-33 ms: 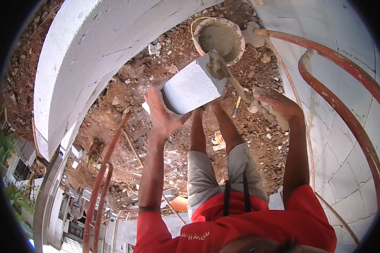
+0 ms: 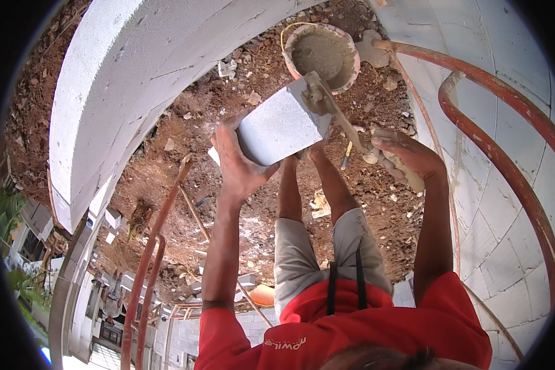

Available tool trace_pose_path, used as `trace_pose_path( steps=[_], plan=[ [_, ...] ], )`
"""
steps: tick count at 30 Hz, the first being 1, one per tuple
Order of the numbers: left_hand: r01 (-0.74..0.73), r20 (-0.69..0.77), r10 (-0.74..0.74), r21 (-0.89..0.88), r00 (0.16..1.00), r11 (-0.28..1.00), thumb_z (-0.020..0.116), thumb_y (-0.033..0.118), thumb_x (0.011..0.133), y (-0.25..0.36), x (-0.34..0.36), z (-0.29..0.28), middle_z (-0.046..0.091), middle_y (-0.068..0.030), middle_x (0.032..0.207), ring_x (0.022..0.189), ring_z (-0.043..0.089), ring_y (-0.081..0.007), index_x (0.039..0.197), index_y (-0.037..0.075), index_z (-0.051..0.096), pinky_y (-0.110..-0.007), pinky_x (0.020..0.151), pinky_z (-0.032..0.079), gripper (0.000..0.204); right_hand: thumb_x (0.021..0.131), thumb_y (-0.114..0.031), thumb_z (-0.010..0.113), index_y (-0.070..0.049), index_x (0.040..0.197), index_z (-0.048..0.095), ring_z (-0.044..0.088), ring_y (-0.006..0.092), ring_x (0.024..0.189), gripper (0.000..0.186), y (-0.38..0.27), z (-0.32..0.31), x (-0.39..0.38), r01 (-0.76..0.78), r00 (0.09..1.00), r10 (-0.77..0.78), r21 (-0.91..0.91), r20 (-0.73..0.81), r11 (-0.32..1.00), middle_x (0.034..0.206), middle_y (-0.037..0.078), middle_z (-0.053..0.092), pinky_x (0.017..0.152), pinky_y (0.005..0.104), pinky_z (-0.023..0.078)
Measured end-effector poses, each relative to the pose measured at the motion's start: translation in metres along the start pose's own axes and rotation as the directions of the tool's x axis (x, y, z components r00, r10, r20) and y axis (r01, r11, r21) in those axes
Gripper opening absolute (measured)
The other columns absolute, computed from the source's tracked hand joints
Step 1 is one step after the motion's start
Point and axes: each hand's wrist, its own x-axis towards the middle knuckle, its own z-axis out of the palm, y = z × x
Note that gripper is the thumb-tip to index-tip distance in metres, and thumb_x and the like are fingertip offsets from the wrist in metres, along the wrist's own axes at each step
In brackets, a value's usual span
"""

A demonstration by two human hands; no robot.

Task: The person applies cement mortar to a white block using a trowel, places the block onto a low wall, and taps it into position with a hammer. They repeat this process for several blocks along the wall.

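A pale grey-white building block (image 2: 279,126) is held up in front of me, tilted. My left hand (image 2: 235,165) grips its left end, fingers and thumb wrapped around it. My right hand (image 2: 407,154) is closed on the handle of a mortar-caked trowel (image 2: 350,128). The trowel's blade end lies against the block's right end face, where wet grey mortar (image 2: 318,97) clings. Beyond the block stands a bucket (image 2: 354,69) of grey mortar with a yellow handle. The mortar hides most of the trowel blade.
A thick white block wall (image 2: 120,92) curves along the left. Another block wall (image 2: 502,203) rises on the right, with reddish metal pipes (image 2: 505,139) before it. More pipes (image 2: 147,271) stand lower left. Rubble and a yellow-handled tool (image 2: 346,155) lie on the reddish dirt (image 2: 191,132).
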Motion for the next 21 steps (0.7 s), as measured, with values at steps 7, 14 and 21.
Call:
trace_pose_path(
  steps=[7, 14, 21],
  plan=[
    [0.097, -0.036, -0.097, 0.0, 0.995, 0.995, 0.098, 0.02, 0.051, -0.019, -0.008, 0.01, 0.049, -0.016, 0.127, 0.118, 0.051, -0.0365, 0.139, 0.008, 0.043, -0.052, 0.101, 0.043, 0.105, 0.099, -0.052, 0.067, -0.002, 0.15, 0.05, 0.063, 0.0116, 0.082, 0.074, -0.052, 0.017, -0.033, 0.01, 0.971, 0.028, -0.16, 0.236, 0.987, 0.103, 0.009, 0.068, 0.066, 0.0292, 0.052],
    [0.14, -0.02, -0.139, 0.025, 0.99, 0.99, 0.098, 0.026, 0.051, -0.02, -0.017, 0.013, 0.048, -0.0181, 0.127, 0.118, 0.05, -0.0368, 0.14, 0.006, 0.042, -0.052, 0.1, 0.044, 0.107, 0.1, -0.046, 0.067, -0.004, 0.132, 0.064, 0.056, 0.0078, 0.066, 0.053, -0.061, -0.004, -0.038, 0.132, 0.98, -0.077, -0.305, 0.184, 0.943, 0.084, 0.002, 0.065, 0.058, 0.0279, 0.047],
    [0.104, -0.033, -0.106, -0.039, 0.994, 0.994, 0.098, 0.026, 0.05, -0.012, -0.013, 0.017, 0.049, -0.0166, 0.126, 0.117, 0.051, -0.0354, 0.138, 0.006, 0.044, -0.051, 0.098, 0.045, 0.105, 0.096, -0.047, 0.068, -0.003, 0.12, 0.069, 0.059, 0.0166, 0.071, 0.05, -0.023, -0.011, 0.048, 0.261, 0.954, -0.296, -0.379, -0.037, 0.888, 0.082, 0.005, 0.064, 0.069, 0.0363, 0.05]
  ],
)
